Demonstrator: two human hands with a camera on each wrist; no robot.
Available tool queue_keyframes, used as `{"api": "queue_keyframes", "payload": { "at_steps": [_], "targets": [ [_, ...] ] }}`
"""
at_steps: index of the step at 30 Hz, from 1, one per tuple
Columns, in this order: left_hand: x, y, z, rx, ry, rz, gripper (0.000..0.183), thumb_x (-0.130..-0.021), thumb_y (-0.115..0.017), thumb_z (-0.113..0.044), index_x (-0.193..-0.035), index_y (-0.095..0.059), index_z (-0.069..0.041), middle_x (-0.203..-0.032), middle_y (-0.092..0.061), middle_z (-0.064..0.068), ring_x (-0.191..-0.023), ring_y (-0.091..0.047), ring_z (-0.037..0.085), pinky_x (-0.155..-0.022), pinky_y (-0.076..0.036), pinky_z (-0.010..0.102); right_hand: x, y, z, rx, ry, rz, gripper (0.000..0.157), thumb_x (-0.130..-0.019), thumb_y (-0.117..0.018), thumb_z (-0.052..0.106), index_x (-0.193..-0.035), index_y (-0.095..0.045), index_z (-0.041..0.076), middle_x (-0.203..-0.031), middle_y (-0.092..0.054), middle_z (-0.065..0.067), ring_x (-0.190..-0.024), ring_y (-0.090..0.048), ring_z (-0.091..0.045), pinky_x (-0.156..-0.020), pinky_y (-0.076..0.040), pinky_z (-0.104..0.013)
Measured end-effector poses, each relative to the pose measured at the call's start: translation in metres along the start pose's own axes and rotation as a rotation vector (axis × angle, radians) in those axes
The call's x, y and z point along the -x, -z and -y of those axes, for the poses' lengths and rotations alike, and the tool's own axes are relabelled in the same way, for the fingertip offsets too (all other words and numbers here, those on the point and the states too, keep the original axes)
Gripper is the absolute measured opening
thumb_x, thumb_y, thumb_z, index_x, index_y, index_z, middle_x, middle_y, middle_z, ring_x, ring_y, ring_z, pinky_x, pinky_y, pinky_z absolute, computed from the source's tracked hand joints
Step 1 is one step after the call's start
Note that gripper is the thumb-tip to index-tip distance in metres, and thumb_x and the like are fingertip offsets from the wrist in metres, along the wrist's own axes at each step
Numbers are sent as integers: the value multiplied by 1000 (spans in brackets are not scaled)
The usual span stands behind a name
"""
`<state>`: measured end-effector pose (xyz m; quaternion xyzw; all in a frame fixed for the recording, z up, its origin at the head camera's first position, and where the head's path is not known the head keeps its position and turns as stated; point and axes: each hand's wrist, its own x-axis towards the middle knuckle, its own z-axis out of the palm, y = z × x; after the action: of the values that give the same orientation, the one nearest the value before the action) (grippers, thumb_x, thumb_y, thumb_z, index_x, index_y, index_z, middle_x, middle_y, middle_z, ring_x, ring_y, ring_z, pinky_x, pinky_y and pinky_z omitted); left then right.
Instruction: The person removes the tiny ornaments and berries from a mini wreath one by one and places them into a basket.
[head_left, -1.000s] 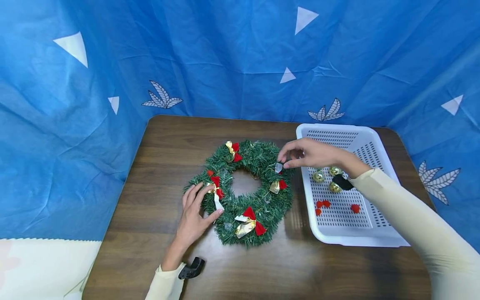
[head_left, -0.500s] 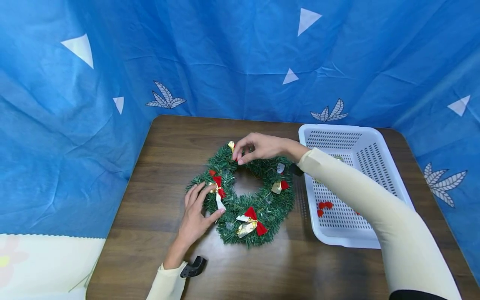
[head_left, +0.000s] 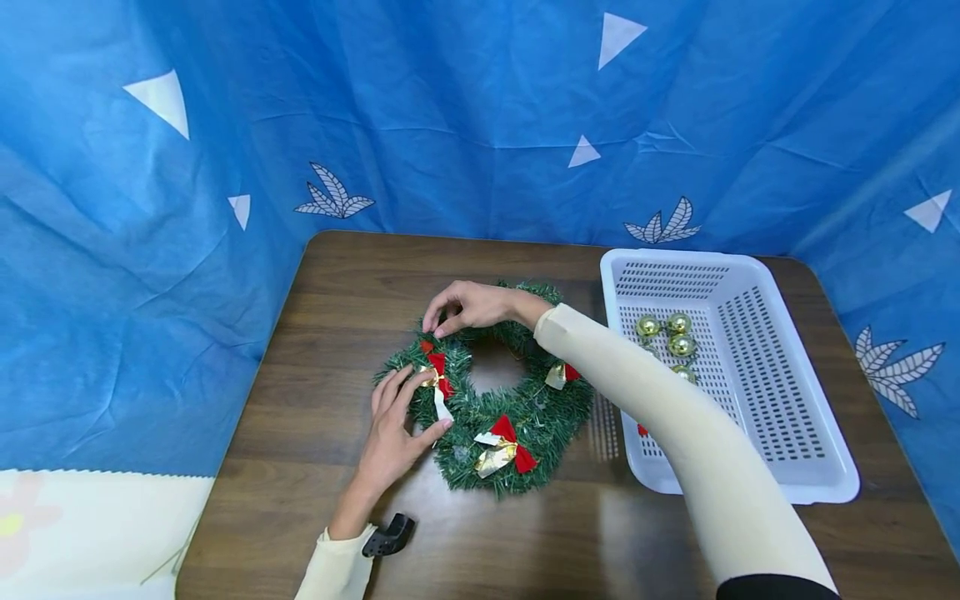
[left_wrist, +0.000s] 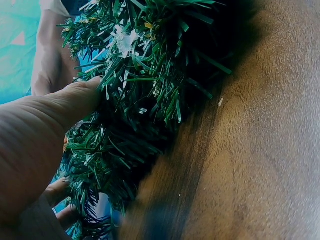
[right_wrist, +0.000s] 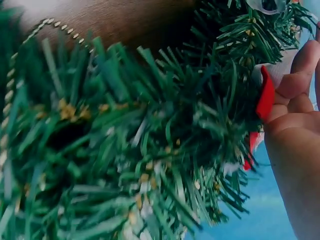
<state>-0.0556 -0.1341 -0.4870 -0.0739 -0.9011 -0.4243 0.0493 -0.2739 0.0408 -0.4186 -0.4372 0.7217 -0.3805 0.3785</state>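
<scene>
A green wreath lies on the wooden table, dressed with red and gold bows, such as the front bow. My left hand grips its left side, thumb towards the front and fingers near the left bow. The left wrist view has the thumb on the green strands. My right hand is over the wreath's upper left, thumb and fingertips loosely curled close together just above a small red ornament. Nothing visible is between them. Red fabric lies beside that hand in the right wrist view.
At the right stands a white perforated basket with several gold balls in it and a red piece partly behind the right sleeve. A blue cloth hangs behind the table. A gold beaded string shows on the wreath.
My right hand has moved left across the top of the wreath, from its right side past the top bow. The left hand has stayed in place.
</scene>
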Motion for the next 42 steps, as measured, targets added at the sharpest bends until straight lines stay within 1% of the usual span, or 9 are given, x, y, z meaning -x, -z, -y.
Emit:
{"api": "queue_keyframes", "payload": {
  "at_steps": [4,10,13,15,22,28,33,37,42],
  "targets": [
    [0,0,0,7,0,-3,73,-79,-86,-30,-144,-52,-22,-158,-36,16,-146,-22,40,-112,-22,66,-7,-3,0,7,-20,-8,21,-97,-65,11,-116,-72,5,-112,-71,-9,-75,-53,-37,-71,-46,-29],
    [0,0,0,10,2,-5,73,-80,-86,-30,-144,-52,-23,-158,-36,16,-146,-21,41,-112,-23,67,-13,-10,2,26,-32,16,20,-97,-66,12,-115,-73,8,-112,-71,-5,-59,-44,-16,-64,-42,-25],
    [1,0,-1,12,1,0,73,-80,-86,-30,-144,-52,-22,-158,-36,15,-146,-22,41,-112,-22,67,-12,-12,0,47,-41,19,19,-96,-67,11,-114,-74,10,-115,-70,-4,-56,-41,-12,-62,-41,-25],
    [1,-1,0,12,2,0,72,-80,-86,-30,-144,-52,-22,-158,-36,15,-146,-21,41,-111,-23,67,-12,-13,0,71,-50,19,19,-96,-67,11,-114,-74,12,-117,-69,-3,-56,-42,-12,-63,-42,-25],
    [1,0,0,12,4,-3,72,-80,-86,-29,-143,-52,-21,-158,-35,15,-146,-21,41,-111,-23,68,-14,-15,0,104,-67,19,19,-94,-70,12,-113,-75,13,-123,-65,-3,-58,-44,-12,-64,-44,-25],
    [1,0,-1,14,7,-1,72,-80,-86,-30,-143,-53,-21,-158,-36,15,-146,-21,42,-112,-23,67,-18,-18,-1,153,-90,18,20,-93,-72,14,-113,-75,14,-120,-67,-1,-61,-43,-12,-64,-42,-24],
    [1,0,0,14,10,-5,72,-79,-86,-29,-143,-53,-21,-158,-36,15,-146,-21,42,-112,-22,67,-19,-21,-1,190,-93,-2,19,-92,-73,15,-111,-76,16,-119,-68,0,-60,-42,-12,-63,-40,-24],
    [1,0,1,14,8,-4,72,-79,-86,-29,-143,-53,-21,-158,-36,15,-146,-21,42,-112,-22,67,-19,-22,-1,207,-84,-23,17,-93,-72,17,-110,-76,18,-113,-69,2,-57,-42,-11,-62,-40,-23],
    [1,0,1,15,12,-1,73,-80,-86,-29,-143,-52,-21,-158,-35,15,-146,-21,41,-112,-21,67,-15,-18,-2,143,-46,-53,18,-95,-69,16,-112,-74,14,-93,-68,-4,-51,-39,-11,-60,-41,-24]
  ]
}}
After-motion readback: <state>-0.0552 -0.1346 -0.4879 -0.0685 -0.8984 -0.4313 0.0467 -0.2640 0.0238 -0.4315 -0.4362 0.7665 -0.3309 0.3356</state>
